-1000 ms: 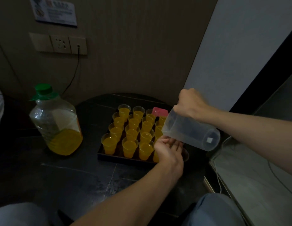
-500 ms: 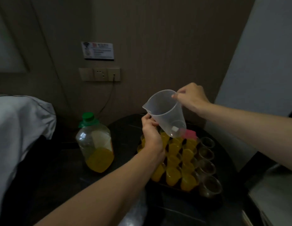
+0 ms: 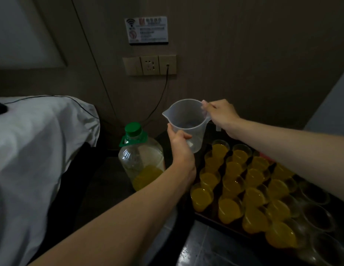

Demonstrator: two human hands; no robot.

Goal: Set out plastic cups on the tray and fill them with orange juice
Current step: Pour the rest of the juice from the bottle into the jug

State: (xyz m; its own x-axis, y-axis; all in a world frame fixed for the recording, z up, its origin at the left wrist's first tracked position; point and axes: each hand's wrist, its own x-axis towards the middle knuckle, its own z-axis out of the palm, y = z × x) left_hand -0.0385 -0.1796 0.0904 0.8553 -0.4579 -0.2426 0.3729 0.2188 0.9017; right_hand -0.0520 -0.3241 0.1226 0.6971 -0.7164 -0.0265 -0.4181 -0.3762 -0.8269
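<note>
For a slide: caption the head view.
The left hand and right hand hold an empty jug between a capped bottle and a tray of cups, mostly filled.

Measuring jug (image 3: 186, 123) was held above the table (image 3: 205, 250), over the gap between bottle (image 3: 140, 160) and tray (image 3: 225, 226); left hand (image 3: 181, 150) on its near side, right hand (image 3: 219, 114) at its right rim. Bottle stood left of tray. Filled cups (image 3: 234, 189) sat in rows on tray, empty cups (image 3: 319, 217) along its right. Bedsheet (image 3: 33, 150) lay far left. Wall socket (image 3: 149, 65) was behind bottle, sign (image 3: 146, 30) above it.
</note>
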